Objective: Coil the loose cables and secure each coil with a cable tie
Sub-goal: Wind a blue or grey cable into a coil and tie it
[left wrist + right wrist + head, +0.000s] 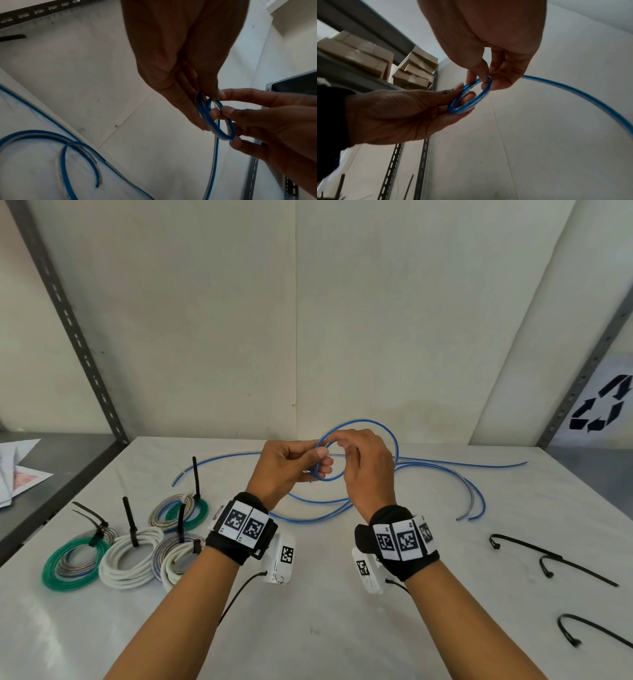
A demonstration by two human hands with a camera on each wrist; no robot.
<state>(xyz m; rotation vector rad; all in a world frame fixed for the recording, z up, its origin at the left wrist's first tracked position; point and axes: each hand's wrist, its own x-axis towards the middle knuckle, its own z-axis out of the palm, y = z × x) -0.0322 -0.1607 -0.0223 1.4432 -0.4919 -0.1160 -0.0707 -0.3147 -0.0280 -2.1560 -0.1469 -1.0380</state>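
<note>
- Head view: left hand (287, 465) pinches the small starting coil (327, 460) of blue cable (445, 463); right hand (366, 463) pinches its far edge.
- Next: wind on more loops, then fetch a tie (548, 559), near right.

Recycling sign (601, 405) right; papers (19, 470) left; cardboard boxes (412, 67) shelved.

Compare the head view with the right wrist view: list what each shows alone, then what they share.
Head view only: tied coils at the left of the table, loose cable ties at its right, a recycling sign.
Right wrist view only: cardboard boxes on a shelf.
Both: the left hand and the right hand pinching a small loop of the blue cable.
</note>
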